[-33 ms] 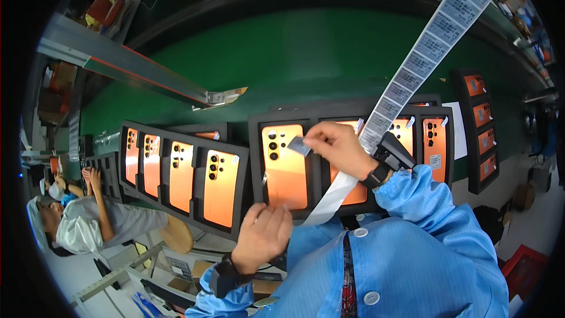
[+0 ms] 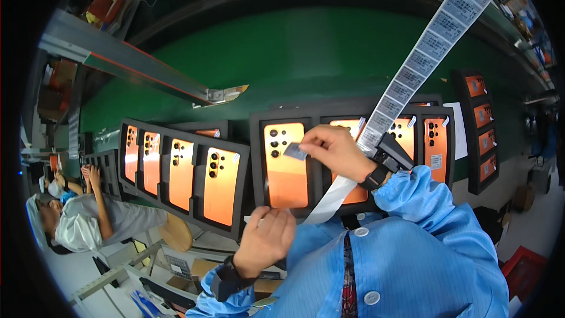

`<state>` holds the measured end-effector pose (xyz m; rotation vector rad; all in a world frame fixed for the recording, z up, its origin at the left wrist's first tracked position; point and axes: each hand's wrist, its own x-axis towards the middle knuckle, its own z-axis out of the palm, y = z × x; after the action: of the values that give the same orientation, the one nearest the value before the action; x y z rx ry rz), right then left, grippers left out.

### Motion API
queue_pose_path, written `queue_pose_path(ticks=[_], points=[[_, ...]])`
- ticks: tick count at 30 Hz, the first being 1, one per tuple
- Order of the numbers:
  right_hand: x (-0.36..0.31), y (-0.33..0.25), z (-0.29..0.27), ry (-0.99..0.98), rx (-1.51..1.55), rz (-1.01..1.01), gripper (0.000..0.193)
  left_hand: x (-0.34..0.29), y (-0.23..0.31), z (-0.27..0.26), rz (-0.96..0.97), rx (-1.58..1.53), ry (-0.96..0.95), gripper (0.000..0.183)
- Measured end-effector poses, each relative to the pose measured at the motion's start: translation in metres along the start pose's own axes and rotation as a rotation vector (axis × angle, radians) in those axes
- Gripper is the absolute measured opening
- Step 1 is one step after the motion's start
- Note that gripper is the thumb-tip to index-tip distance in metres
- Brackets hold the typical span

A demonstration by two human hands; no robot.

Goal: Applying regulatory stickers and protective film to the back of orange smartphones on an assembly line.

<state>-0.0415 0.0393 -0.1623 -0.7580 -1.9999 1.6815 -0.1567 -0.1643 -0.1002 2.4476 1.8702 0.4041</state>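
our right hand (image 2: 335,150) pinches a grey label (image 2: 294,152) over the orange phone (image 2: 286,184) at the left end of the black tray (image 2: 256,159). left hand (image 2: 266,240) curled by its near edge, can't tell if holding. likely we're mid-labelling; next calls for squaring it up.

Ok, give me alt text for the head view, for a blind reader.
A person's right hand pinches a small grey label above an orange phone in a dark tray, the left hand near the phone's lower edge. A long label strip runs to the upper right across a green surface.
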Motion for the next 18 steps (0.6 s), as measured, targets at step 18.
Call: queue_pose_path(ticks=[18], points=[[0.003,0.006,0.032,-0.345,-0.366,-0.216,0.012,-0.010,0.035,-0.028,-0.094,-0.286,-0.269,0.019]])
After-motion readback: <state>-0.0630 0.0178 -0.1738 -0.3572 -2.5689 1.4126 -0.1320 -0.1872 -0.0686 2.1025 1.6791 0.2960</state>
